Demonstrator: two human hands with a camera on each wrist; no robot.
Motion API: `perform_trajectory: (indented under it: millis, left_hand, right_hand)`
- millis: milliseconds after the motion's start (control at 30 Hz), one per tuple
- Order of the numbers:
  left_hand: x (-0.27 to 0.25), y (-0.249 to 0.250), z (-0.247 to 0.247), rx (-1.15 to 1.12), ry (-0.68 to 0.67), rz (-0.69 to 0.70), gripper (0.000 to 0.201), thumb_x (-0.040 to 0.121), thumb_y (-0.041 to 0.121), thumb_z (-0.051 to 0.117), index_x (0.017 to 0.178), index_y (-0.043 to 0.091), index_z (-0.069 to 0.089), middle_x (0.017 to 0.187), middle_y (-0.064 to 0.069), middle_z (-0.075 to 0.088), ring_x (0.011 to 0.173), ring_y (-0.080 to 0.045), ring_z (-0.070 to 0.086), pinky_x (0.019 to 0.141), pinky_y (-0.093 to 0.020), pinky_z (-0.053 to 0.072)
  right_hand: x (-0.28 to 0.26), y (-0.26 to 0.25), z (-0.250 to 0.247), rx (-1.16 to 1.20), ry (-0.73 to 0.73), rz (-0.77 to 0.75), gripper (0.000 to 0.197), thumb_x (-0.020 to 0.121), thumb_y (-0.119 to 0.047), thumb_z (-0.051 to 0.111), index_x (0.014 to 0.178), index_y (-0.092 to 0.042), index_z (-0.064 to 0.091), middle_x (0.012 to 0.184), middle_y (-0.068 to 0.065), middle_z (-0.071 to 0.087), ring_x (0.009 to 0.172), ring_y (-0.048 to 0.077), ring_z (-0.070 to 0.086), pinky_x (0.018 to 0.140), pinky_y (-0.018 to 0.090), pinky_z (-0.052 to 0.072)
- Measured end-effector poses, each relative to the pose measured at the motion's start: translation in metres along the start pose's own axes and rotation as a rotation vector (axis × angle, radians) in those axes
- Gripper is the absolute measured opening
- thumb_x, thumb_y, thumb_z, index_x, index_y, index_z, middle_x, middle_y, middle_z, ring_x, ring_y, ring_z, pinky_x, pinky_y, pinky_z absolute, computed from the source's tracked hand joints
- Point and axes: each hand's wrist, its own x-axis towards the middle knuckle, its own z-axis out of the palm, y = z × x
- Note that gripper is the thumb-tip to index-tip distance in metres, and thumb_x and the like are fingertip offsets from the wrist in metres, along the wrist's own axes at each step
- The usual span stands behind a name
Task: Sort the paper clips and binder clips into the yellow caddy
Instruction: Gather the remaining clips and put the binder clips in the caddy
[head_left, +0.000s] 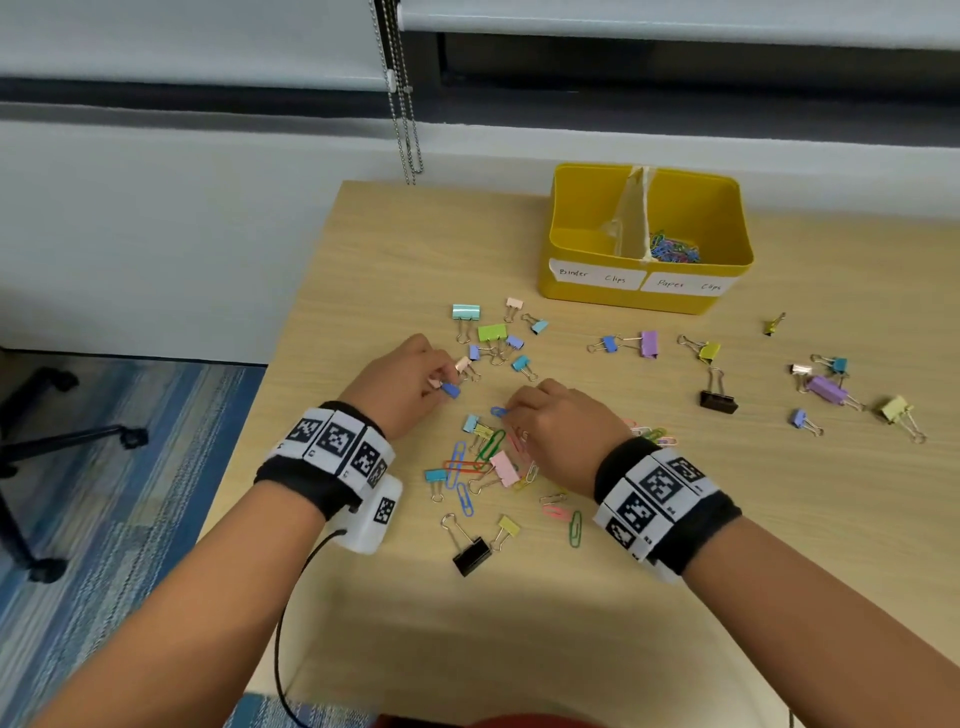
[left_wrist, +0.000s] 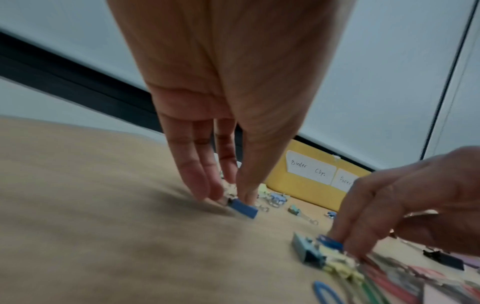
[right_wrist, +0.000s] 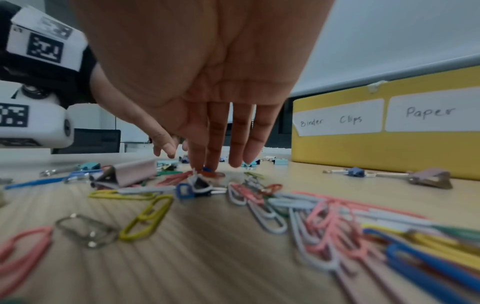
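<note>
My left hand (head_left: 441, 382) pinches a small blue binder clip (head_left: 451, 390) at table level; the left wrist view shows my thumb and fingers closed on the blue binder clip (left_wrist: 244, 209). A pink binder clip (head_left: 462, 364) sits right at its fingertips. My right hand (head_left: 511, 411) reaches down into the mixed pile and pinches a blue paper clip (head_left: 498, 412), seen as the blue paper clip (left_wrist: 330, 243) from the left wrist. The yellow caddy (head_left: 623, 299) stands at the back, its left half labelled Binder Clips and its right half Paper Clips. The right half holds several paper clips (head_left: 675, 250).
Coloured binder clips (head_left: 491, 332) lie scattered ahead of my hands and to the right (head_left: 826, 389). Loose paper clips (right_wrist: 324, 216) spread under my right wrist. Black binder clips (head_left: 718, 401) (head_left: 471, 556) lie right and near. The table's left edge (head_left: 291, 338) is close, with a chair base (head_left: 62, 441) beyond it.
</note>
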Motion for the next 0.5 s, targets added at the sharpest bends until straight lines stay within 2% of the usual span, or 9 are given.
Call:
perform_trajectory:
  millis: [67, 133, 233, 300, 400, 500]
  left_hand:
    - [-0.004, 0.006, -0.003, 0.034, 0.037, 0.012, 0.018, 0.085, 0.016, 0.062, 0.102, 0.02, 0.063, 0.107, 0.001, 0.05, 0.083, -0.015, 0.061, 0.074, -0.026, 0.046]
    - [-0.01, 0.015, 0.0, 0.069, 0.022, 0.056, 0.019, 0.085, 0.02, 0.062, 0.104, 0.021, 0.062, 0.105, 0.006, 0.049, 0.081, -0.011, 0.057, 0.071, -0.024, 0.041]
    - [-0.015, 0.026, 0.012, 0.082, -0.069, 0.103, 0.024, 0.085, 0.023, 0.064, 0.109, 0.023, 0.059, 0.11, 0.007, 0.049, 0.079, -0.007, 0.05, 0.073, -0.025, 0.042]
    - [-0.013, 0.026, 0.019, 0.095, -0.09, 0.098, 0.024, 0.085, 0.024, 0.063, 0.109, 0.023, 0.06, 0.112, 0.005, 0.05, 0.077, -0.008, 0.047, 0.073, -0.025, 0.042]
    - [-0.007, 0.024, 0.02, 0.064, -0.089, 0.057, 0.018, 0.085, 0.022, 0.063, 0.104, 0.02, 0.062, 0.111, 0.003, 0.051, 0.077, -0.007, 0.045, 0.075, -0.025, 0.042]
    - [0.001, 0.024, 0.014, 0.092, -0.049, 0.034, 0.021, 0.086, 0.02, 0.062, 0.106, 0.019, 0.06, 0.114, -0.001, 0.051, 0.082, -0.015, 0.055, 0.08, -0.033, 0.049]
  right_hand:
    - [-0.004, 0.002, -0.002, -0.054, -0.002, 0.048, 0.033, 0.09, -0.01, 0.04, 0.116, -0.012, 0.059, 0.123, 0.004, 0.054, 0.109, 0.027, 0.047, 0.082, 0.035, 0.041]
    - [-0.007, 0.005, -0.004, -0.023, 0.017, 0.064, 0.035, 0.09, -0.011, 0.04, 0.121, -0.014, 0.057, 0.125, 0.002, 0.054, 0.11, 0.026, 0.047, 0.082, 0.034, 0.042]
    - [-0.011, 0.004, -0.001, 0.057, -0.001, -0.008, 0.047, 0.087, -0.005, 0.044, 0.132, -0.019, 0.05, 0.139, -0.001, 0.048, 0.119, 0.026, 0.046, 0.089, 0.037, 0.045]
    - [-0.017, 0.004, 0.004, 0.053, -0.031, -0.023, 0.048, 0.087, -0.005, 0.044, 0.133, -0.017, 0.049, 0.143, -0.001, 0.045, 0.123, 0.027, 0.045, 0.094, 0.039, 0.045]
    - [-0.033, 0.008, 0.01, 0.072, -0.005, -0.015, 0.042, 0.087, -0.008, 0.044, 0.127, -0.014, 0.056, 0.14, 0.0, 0.05, 0.117, 0.03, 0.05, 0.094, 0.041, 0.047]
    - [-0.047, 0.011, 0.012, 0.088, 0.042, -0.034, 0.032, 0.087, -0.01, 0.045, 0.112, -0.01, 0.066, 0.13, 0.001, 0.059, 0.107, 0.031, 0.055, 0.089, 0.04, 0.05]
